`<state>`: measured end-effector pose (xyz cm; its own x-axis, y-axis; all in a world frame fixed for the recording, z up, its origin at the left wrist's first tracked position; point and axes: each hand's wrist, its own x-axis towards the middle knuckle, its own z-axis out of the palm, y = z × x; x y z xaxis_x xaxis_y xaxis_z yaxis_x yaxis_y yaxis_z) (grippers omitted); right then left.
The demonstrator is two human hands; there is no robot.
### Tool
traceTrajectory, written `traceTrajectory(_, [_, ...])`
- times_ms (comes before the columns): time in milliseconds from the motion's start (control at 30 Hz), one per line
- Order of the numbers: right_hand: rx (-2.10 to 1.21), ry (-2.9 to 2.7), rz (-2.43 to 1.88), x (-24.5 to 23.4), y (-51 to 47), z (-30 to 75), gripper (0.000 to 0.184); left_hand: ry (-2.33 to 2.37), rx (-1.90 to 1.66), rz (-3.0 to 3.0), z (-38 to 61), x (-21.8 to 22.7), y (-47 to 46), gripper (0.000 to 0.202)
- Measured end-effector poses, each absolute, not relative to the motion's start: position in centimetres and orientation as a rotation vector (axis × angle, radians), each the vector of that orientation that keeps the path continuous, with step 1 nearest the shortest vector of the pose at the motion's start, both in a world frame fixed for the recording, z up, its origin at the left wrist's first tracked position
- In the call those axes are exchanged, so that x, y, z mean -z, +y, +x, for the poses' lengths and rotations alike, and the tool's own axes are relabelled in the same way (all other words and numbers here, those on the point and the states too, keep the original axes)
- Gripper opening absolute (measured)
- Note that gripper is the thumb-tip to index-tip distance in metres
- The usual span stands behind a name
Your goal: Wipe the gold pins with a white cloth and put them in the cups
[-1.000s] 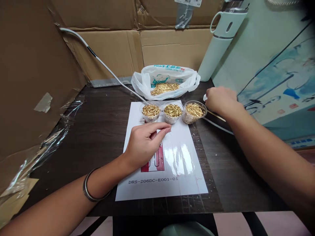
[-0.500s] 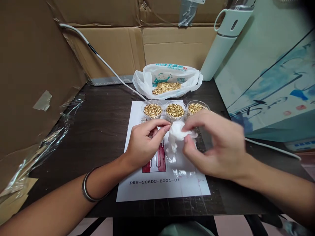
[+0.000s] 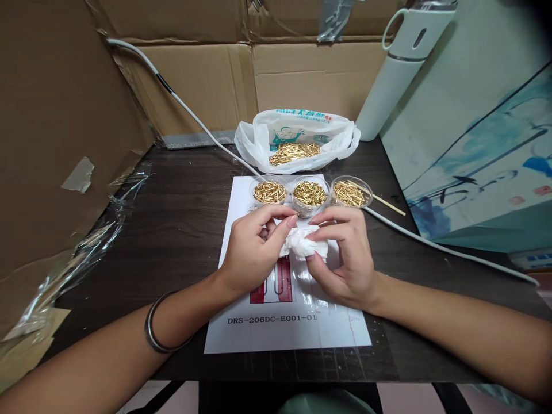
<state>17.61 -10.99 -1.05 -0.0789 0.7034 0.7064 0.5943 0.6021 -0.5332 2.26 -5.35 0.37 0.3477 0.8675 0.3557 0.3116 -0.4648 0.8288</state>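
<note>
My right hand (image 3: pixel 345 259) grips a crumpled white tissue (image 3: pixel 304 244) between thumb and fingers, low over the printed sheet (image 3: pixel 276 336). Close against the tissue's left side, my left hand (image 3: pixel 256 238) is closed in a pinch, thumb against index finger. Whatever sits in that pinch is too small to make out. Just beyond my fingers stand three clear round cups of small gold-coloured metal pins: a left cup (image 3: pixel 269 191), a middle cup (image 3: pixel 309 194) and a right cup (image 3: pixel 350 192). A thin wooden stick (image 3: pixel 390 206) leans out of the right cup.
Behind the cups lies an open white plastic bag (image 3: pixel 252 146) with more gold pins (image 3: pixel 295 153). A white bottle (image 3: pixel 392 86) stands at the back right. A white cable (image 3: pixel 194 114) crosses the dark table (image 3: pixel 172 201). Cardboard walls (image 3: pixel 198 86) enclose the back and left.
My right hand has moved left and down with the tissue, uncovering the right cup and the stick. My left hand stays in nearly the same pinch. The view has shifted slightly.
</note>
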Motion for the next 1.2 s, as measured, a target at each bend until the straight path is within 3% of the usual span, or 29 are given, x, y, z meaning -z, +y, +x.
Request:
traceTrajectory(200, [-0.412,-1.662,-0.856,1.9,-10.7,17.8,0.038,1.053,-1.166,1.953,2.2,-0.3,-5.4,0.012])
traceTrajectory(533, [-0.391,-1.624,-1.169,0.9,-10.8,17.9,0.022,1.009,-1.242,2.013,2.1,-0.5,-5.6,0.010])
traceTrajectory(767, [-0.604,-1.579,-1.186,1.3,-10.7,17.8,0.039,0.938,-1.167,2.090,1.9,-0.6,-5.5,0.008])
traceTrajectory(1200, [-0.857,-1.474,-1.251,1.6,-10.3,17.7,0.021,0.813,-1.112,2.176,1.9,-0.4,-5.3,0.008])
